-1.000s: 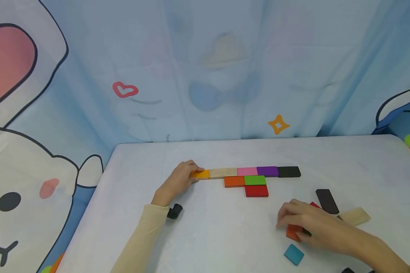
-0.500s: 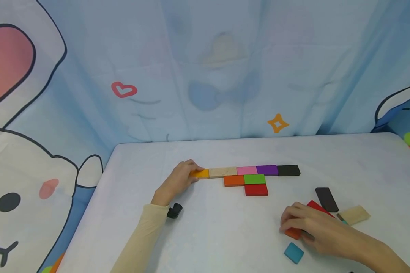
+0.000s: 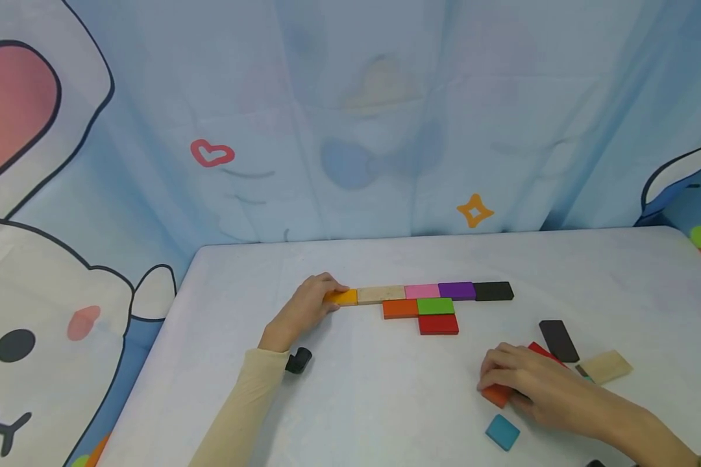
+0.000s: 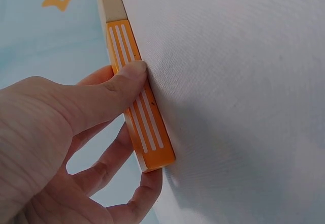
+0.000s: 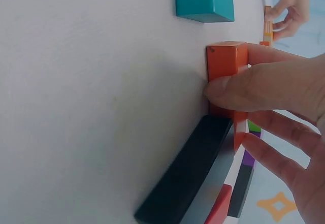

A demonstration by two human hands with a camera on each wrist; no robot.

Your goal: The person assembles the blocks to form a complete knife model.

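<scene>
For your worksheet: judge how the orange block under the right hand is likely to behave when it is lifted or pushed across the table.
The orange block looks stiff: its edges stay straight while the right hand pinches it. It probably slides rather than rolls, since its faces are flat and its corners square. Standing on edge, as the right wrist view suggests, it may tip over if pushed on the white table.

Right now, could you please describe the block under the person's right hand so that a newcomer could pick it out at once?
On the white table, look near the front right, at the loose scatter of blocks apart from the neat coloured row. The right hand holds an orange block there. A teal square block lies nearer the viewer; this is the only orange piece in that scatter.
</scene>
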